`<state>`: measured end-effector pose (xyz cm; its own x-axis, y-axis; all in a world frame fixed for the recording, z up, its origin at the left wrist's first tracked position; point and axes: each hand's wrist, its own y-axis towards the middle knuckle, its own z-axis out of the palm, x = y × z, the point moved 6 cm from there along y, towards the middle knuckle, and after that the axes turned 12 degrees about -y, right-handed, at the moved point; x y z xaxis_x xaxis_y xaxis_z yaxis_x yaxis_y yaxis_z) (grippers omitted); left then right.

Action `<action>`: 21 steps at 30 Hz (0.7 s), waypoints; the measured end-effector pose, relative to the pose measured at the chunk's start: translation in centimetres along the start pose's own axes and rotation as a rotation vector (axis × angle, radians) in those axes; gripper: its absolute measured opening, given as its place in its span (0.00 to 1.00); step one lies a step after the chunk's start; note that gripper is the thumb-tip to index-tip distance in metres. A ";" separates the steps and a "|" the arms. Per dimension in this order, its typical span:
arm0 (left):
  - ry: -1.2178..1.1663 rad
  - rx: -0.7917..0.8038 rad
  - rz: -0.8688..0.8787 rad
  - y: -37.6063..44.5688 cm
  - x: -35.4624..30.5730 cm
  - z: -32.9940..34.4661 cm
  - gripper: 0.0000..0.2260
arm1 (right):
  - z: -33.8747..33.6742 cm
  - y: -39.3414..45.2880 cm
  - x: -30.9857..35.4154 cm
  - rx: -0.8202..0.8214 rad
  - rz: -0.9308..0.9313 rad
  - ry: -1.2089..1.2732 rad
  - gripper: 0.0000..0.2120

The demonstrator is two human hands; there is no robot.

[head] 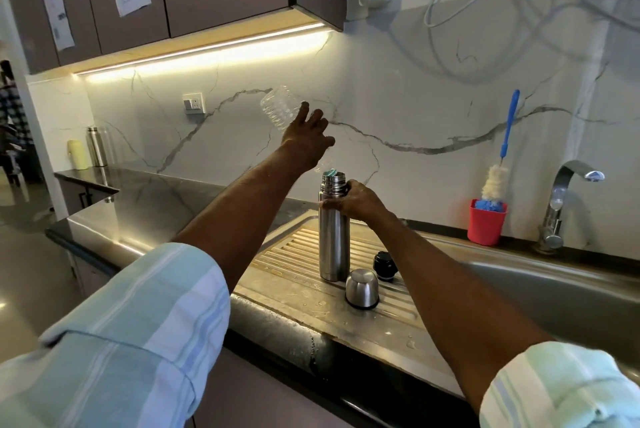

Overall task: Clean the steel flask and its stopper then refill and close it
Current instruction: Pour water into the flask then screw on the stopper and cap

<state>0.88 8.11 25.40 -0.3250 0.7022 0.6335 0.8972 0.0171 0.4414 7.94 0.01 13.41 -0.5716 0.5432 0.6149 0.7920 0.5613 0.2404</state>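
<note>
Flask upright on drainboard, right hand fingers wrapped round its neck; left hand gripping upturned clear bottle over open mouth.

Ribbed steel drainboard w/ flask, steel cup, black stopper.

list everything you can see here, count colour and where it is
steel flask: 1, silver, upright on the drainboard, open
plastic bottle: 1, clear, tipped neck-down over the flask mouth
steel cup: 1, silver, upside down beside the flask
stopper: 1, black, on the drainboard
red cup: 1, by the tap
bottle brush: 1, blue handle, standing in the red cup
tap: 1, chrome, behind the sink
far flask: 1, silver, counter corner
hands: left hand holds the plastic bottle; right hand grips the steel flask
</note>
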 end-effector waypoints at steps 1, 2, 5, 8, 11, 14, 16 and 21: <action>-0.021 -0.008 -0.029 -0.4 0.2 0.1 0.25 | -0.2 -0.2 -0.2 0.001 0.005 -0.023 0.37; -0.053 -0.016 -0.066 -0.8 0.4 0.2 0.26 | -0.4 -0.6 -0.4 0.002 0.021 -0.033 0.39; -0.212 -0.025 -0.204 -1.8 1.2 0.2 0.29 | -1.3 -2.2 -1.1 0.001 0.107 0.149 0.35; -0.506 -0.043 -0.373 -2.8 1.2 -0.1 0.29 | -2.3 -4.0 -2.1 0.026 0.213 0.434 0.14; -0.784 -0.080 -0.496 -4.1 -0.6 -1.0 0.28 | -3.4 -5.6 -4.2 -0.034 0.328 0.536 0.13; -1.082 -0.137 -0.566 -5.3 -4.2 -2.2 0.31 | -5.0 -7.8 -5.9 -0.119 0.349 0.608 0.12; -1.360 -0.151 -0.581 -6.0 -7.7 -2.9 0.31 | -6.3 -8.9 -7.5 -0.202 0.324 0.716 0.11; -1.881 -0.059 -0.467 -7.3 -20.1 -4.0 0.31 | -10.3 -13.1 -13.6 -0.467 0.321 0.742 0.09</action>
<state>-0.37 -8.97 12.02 0.2245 0.3961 -0.8903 0.8259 0.4075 0.3895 7.50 -21.13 9.62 -0.1548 0.0001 0.9879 0.9863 0.0579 0.1546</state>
